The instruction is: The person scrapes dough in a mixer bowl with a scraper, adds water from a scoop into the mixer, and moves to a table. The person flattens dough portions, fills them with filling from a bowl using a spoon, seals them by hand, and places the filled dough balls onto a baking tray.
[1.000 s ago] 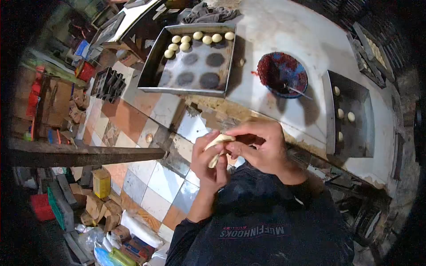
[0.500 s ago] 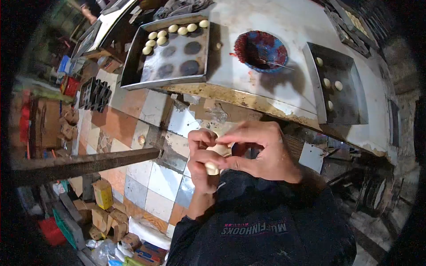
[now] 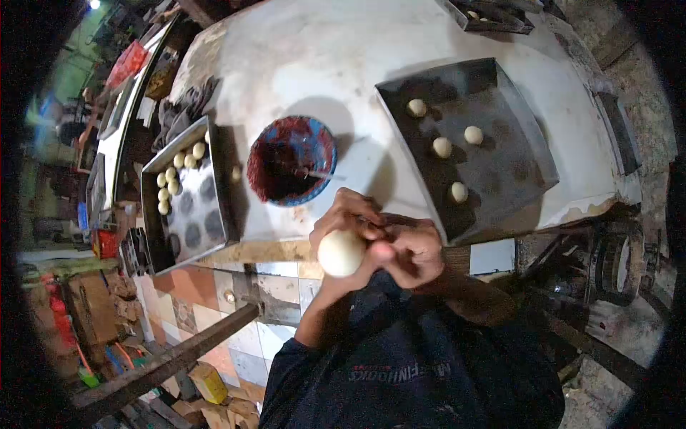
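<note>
A smooth, pale dough ball bulges out of my left hand, whose fingers are wrapped round it. My right hand is closed and pressed against the left one just to the right of the ball. Whatever its fingers grip is hidden. Both hands are in front of my dark shirt, near the table edge. Beyond them on the table stands a blue bowl smeared with dark red filling, a utensil handle sticking out over its rim. To the right, a dark metal tray carries several dough balls.
On the left, another metal tray holds several dough balls along its far and left sides, projecting past the table edge. A crumpled dark cloth lies behind it. A wooden beam crosses the lower left above the tiled floor. A further tray sits at the back.
My view has swung to the right, bringing the right tray nearer the middle. The dough in my left hand now shows as a rounder, larger ball, and my right hand has closed in beside it.
</note>
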### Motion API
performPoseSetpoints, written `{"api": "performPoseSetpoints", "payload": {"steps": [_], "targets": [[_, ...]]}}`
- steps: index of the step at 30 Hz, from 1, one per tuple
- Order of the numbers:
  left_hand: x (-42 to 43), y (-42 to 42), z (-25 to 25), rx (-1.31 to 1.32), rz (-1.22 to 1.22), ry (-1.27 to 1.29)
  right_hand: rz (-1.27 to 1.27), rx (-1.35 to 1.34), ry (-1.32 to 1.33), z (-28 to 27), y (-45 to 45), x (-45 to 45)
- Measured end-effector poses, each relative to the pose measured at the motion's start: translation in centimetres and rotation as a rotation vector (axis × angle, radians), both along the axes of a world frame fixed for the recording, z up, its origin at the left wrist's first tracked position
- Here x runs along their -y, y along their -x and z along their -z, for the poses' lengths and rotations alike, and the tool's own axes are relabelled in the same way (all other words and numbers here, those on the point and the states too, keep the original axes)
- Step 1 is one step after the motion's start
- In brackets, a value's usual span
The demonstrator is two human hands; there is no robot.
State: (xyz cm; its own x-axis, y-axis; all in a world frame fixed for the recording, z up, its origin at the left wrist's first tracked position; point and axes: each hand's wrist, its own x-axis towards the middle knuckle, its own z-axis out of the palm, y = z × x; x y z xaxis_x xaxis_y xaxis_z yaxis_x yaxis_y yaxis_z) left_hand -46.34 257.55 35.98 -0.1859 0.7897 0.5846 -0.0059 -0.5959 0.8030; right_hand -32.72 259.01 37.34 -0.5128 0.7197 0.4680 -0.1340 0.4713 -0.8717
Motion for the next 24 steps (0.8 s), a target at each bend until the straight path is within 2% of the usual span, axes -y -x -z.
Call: {"api": "performPoseSetpoints", "payload": {"steps": [1, 2, 3, 4, 5, 6, 7, 8, 10, 11, 12, 13, 15, 17, 18, 19, 20, 22, 23, 24], "targets": [[-1.8, -0.4, -0.2, -0.124, -0.055, 0.035, 0.028, 0.202, -0.148, -0.4, -1.8, -2.4], [-3.2, -1.7, 0.8, -0.077, -0.12, 0.236, 0.125, 0.262, -0.11, -0.7, -3.3, -3.4], [-4.4, -2.4, 2.0, -0.24, -0.189, 0.463, 0.221, 0.327, -0.065, -0.7, -4.4, -4.1], [-5.7, -3.0, 4.3, -0.413, -0.161, 0.417, 0.232, 0.329, -0.056, -0.6, -5.2, -5.1], [-6.8, -3.7, 6.7, -0.583, -0.127, 0.366, 0.299, 0.357, -0.197, -0.5, -5.9, -6.0], [-7.4, -5.0, 8.3, -0.096, 0.021, 0.665, 0.365, 0.388, -0.335, -0.3, -6.4, -6.7], [-7.3, -6.4, 9.7, 0.408, 0.164, 0.95, 0.284, 0.378, -0.347, 0.8, -6.2, -7.3], [-7.4, -7.3, 10.2, 0.41, 0.174, 0.974, 0.263, 0.452, -0.423, 2.3, -6.6, -7.9], [-8.8, -8.3, 10.7, 0.038, 0.28, 0.578, 0.241, 0.53, -0.508, 4.8, -7.2, -9.1], [-9.9, -8.6, 10.6, -0.14, 0.317, 0.355, 0.213, 0.455, -0.324, 5.8, -8.0, -10.1], [-10.0, -8.5, 9.9, -0.132, 0.402, 0.668, 0.178, 0.379, -0.143, 6.4, -8.7, -11.1], [-9.8, -8.2, 9.3, -0.119, 0.483, 0.984, 0.169, 0.383, -0.155, 6.8, -9.4, -12.2], [-10.4, -7.3, 9.0, -0.114, 0.539, 0.952, 0.223, 0.337, 0.354, 7.8, -10.7, -15.1], [-10.3, -5.8, 7.2, -0.06, 0.466, 0.96, 0.451, 0.254, 0.229, 11.7, -11.5, -20.8], [-10.3, -4.3, 6.0, -0.177, 0.461, 1.006, 0.531, 0.361, 0.066, 12.6, -11.9, -24.0], [-9.8, -3.2, 6.2, -0.054, 0.442, 0.931, 0.605, 0.463, -0.104, 13.6, -12.3, -26.4], [-9.1, -2.1, 5.9, -0.019, 0.402, 0.937, 0.586, 0.466, -0.107, 15.5, -12.5, -27.3], [-7.6, 0.2, 3.8, -0.032, 0.273, 0.92, 0.582, 1.02, -0.161, 19.7, -12.3, -28.9], [-6.6, 1.5, 2.8, -0.074, 0.183, 0.901, 0.505, 1.089, -0.201, 20.4, -12.6, -29.3], [-5.5, 2.8, 2.8, 0.093, 0.158, 0.858, 0.421, 1.152, -0.246, 21.0, -13.0, -29.3]]}}
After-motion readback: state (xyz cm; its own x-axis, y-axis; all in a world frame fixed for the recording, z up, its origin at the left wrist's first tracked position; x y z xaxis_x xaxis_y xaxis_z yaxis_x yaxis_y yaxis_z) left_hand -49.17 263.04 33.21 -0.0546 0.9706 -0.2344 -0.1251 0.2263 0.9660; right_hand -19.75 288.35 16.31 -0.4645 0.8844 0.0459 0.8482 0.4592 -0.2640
